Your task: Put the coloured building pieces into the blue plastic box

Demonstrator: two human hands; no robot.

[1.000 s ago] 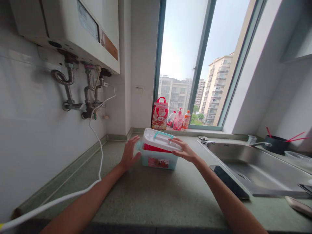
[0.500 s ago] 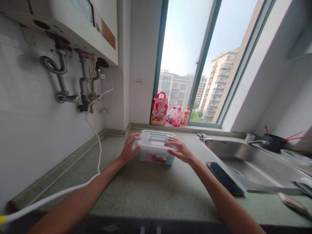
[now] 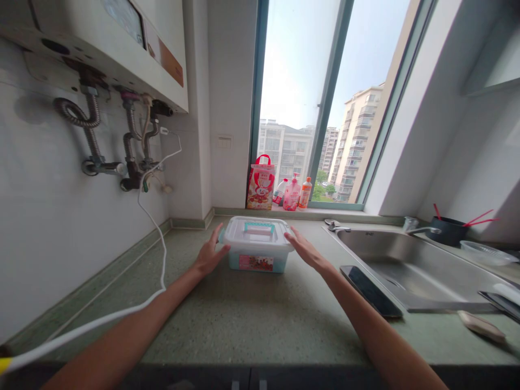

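A lidded plastic storage box [image 3: 257, 244] stands on the green speckled counter [image 3: 239, 314]. Its lid is whitish and clear with a teal handle lying flat on top, and a picture label is on the front of its pale teal body. At the box's left end is my left hand [image 3: 210, 254], fingers stretched out and thumb apart, by the teal side clip. My right hand [image 3: 305, 249] lies along the right end with its fingers extended at the lid's edge. Neither hand is wrapped round the box; whether the fingertips touch it is hard to tell.
To the right are a phone [image 3: 370, 291], a steel sink [image 3: 410, 300] with a faucet, and a dark pot [image 3: 447, 230]. A white cable [image 3: 163, 254] hangs at the left below a water heater [image 3: 134, 54]. A red bag [image 3: 261, 187] and several bottles stand on the windowsill.
My right hand has slid off the lid's top to the box's right end. My left fingers have straightened beside the left end. The camera view has shifted slightly.
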